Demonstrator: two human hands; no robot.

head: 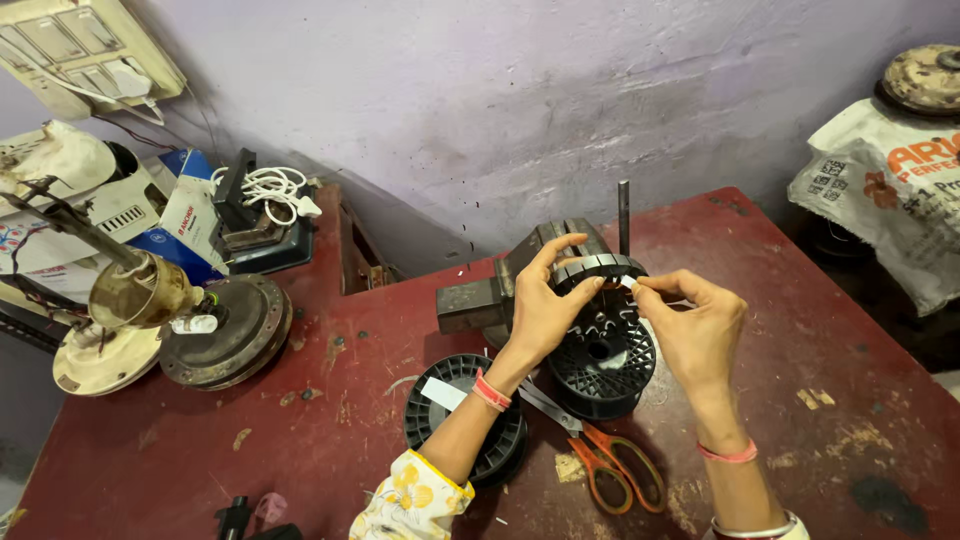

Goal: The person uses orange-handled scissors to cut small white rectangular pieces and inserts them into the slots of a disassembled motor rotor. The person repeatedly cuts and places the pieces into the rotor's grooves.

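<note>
Both hands work at a ring-shaped stator (598, 268) clamped in a dark vise (505, 285) near the back edge of the red table (330, 420). The left hand (540, 305) wraps its thumb and fingers over the stator's rim, grasping it; the right hand (695, 325) pinches a small white slip (627, 283) at the rim between thumb and forefinger. Just below the stator, a black spool (605, 365) stands tilted against the vise front. A thin upright rod (623, 215) rises behind the stator. A second black spool (450, 400) lies flat under the left forearm, with a white strip across its top, and orange-handled scissors (600, 455) lie between the two wrists. Left of the vise, well apart, sits a rusty round fan motor (225, 335) with a brass-coloured housing (140, 290) on a shaft tilted over it. Behind it, a blue and white box (185, 215) leans by a coil of white cable (275, 190). A switch panel (85, 50) hangs on the wall at upper left. At far right, a white printed sack (885, 190) carries a worn round disc (925, 80).
</note>
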